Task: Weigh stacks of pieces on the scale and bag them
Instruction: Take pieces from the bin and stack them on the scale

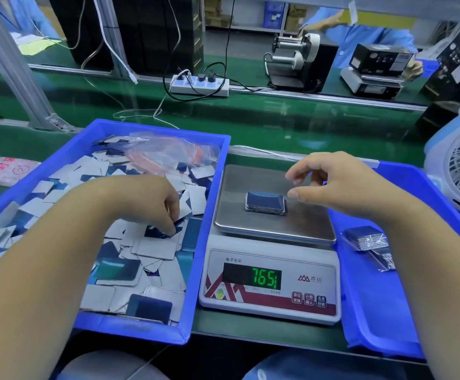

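A small stack of blue pieces point(265, 202) lies on the steel pan of the white scale point(271, 270), whose green display reads 765. Just above and to the right of the stack hovers my right hand point(330, 182), fingers relaxed and holding nothing. My left hand point(155, 204) reaches down into the blue bin point(130, 327) of loose grey and blue pieces, its fingertips pinching a dark blue piece point(163, 232). Clear bags with red strips point(168, 152) lie at the back of that bin.
A second blue tray point(374, 311) at the right holds a bagged stack of pieces point(368, 239). A white fan point(459, 165) stands at the far right. Beyond the green belt sit a power strip point(200, 85), a tape dispenser point(294, 61) and another worker's scale.
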Tool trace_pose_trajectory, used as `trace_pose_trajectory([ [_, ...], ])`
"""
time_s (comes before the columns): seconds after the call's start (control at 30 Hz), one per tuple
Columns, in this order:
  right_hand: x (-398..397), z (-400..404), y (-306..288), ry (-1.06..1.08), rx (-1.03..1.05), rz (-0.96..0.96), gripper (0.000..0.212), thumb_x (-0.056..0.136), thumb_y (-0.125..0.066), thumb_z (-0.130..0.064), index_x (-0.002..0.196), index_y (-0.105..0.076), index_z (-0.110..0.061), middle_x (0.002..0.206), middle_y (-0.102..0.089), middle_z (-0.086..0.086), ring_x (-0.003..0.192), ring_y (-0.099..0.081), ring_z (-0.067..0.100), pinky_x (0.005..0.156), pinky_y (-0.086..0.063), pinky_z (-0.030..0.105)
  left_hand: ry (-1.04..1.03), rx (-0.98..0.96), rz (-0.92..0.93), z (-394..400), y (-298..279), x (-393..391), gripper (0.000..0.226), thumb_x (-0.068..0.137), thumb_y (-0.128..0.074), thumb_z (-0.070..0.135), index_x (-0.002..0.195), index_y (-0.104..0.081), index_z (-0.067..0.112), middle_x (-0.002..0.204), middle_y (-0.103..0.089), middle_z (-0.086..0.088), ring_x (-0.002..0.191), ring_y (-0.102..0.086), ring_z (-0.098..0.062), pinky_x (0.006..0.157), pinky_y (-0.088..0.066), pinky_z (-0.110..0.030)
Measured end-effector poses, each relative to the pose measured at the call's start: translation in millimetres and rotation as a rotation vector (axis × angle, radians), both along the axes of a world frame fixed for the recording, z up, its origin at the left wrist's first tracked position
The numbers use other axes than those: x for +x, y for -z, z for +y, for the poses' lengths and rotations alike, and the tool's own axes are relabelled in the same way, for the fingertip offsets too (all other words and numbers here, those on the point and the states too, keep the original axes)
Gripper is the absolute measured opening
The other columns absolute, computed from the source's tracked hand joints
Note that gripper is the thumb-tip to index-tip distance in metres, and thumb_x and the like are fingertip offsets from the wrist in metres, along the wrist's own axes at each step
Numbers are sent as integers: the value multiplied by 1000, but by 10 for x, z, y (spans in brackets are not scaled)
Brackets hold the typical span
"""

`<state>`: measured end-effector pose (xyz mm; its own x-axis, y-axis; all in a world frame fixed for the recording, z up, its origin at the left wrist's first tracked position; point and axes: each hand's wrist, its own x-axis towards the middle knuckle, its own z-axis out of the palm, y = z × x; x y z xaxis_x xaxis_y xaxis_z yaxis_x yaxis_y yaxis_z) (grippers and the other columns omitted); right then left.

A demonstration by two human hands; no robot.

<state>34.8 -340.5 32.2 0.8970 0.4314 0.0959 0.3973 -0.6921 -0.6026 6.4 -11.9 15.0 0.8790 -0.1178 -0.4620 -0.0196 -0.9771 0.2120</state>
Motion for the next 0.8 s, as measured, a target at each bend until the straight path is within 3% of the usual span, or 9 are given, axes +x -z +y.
trace_pose_trajectory([
  [0.1, 16, -6, 25, -3, 22, 8, 17, 75, -79, -35, 90, -71, -32, 86, -68, -11, 59, -49, 2, 60, -43, 15, 58, 67, 69, -75, 62, -87, 39, 65, -87, 49, 92, -61, 38, 74, -56, 17, 65, -54, -1, 57, -40, -24],
  [0.17, 21, -6, 39, 1, 27, 14, 17, 75, -80, -34, 90, -72, -32, 86, -68, -12, 60, -49, 2, 61, -44, 16, 95, 118, 71, -118, 106, -109, 44, 64, -87, 49, 94, -57, 36, 79, -54, 16, 68, -53, -3, 58, -38, -25],
  [0.4, 16, -4, 59, 15, 37, 32, 15, 76, -80, -36, 88, -72, -33, 85, -66, -15, 62, -52, 4, 65, -47, 25, 145, 50, 113, -149, 116, -75, 20, 72, -85, 35, 69, -68, 25, 63, -63, 16, 61, -54, -6, 59, -45, -23],
  [0.6, 25, -24, 83, 21, 22, 30, 15, 75, -79, -40, 87, -71, -34, 81, -67, -17, 63, -53, 3, 64, -45, 21, 117, 74, 134, -135, 77, -105, 41, 59, -91, 48, 87, -65, 33, 70, -58, 16, 62, -52, -4, 54, -37, -20],
  [0.7, 29, -20, 92, 25, 21, 38, 15, 75, -78, -41, 87, -71, -35, 80, -67, -19, 64, -54, 3, 65, -46, 22, 149, 106, 149, -135, 103, -103, 35, 64, -91, 41, 85, -64, 33, 71, -56, 16, 62, -51, -4, 54, -37, -19],
  [0.8, 24, -22, 93, 20, 17, 35, 14, 76, -78, -41, 87, -71, -36, 78, -65, -20, 64, -55, 3, 64, -46, 22, 136, 14, 103, -101, 101, -58, 29, 68, -89, 32, 76, -61, 28, 68, -57, 13, 61, -50, -8, 59, -41, -23],
])
